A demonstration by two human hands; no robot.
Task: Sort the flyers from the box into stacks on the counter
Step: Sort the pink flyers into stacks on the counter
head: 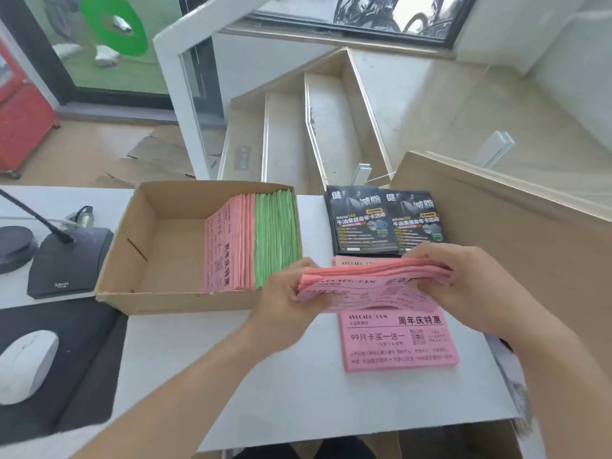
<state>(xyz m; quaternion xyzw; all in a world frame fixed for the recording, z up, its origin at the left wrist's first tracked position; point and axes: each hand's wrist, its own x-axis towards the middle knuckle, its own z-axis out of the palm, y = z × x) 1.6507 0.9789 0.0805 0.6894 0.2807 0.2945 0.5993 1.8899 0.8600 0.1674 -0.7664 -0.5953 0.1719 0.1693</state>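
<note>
Pink flyers (374, 276), a thick bundle, sit gripped between left hand (284, 289) and right hand (463, 279), just above the pink stack (397, 342) on the desk (265, 376). Best squared up, then lowered flush, edges matching.

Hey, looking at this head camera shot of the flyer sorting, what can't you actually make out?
- Upper part of the pink stack on the counter: head view, hidden by the held pink bundle and both hands.
- Near edge of the black flyers: covered by the right hand.
- Green flyers in the box: standing on edge, print unseen.
- Fine print on the pink flyers: too small.
- Left hand fingertips: tucked under the bundle.
</note>
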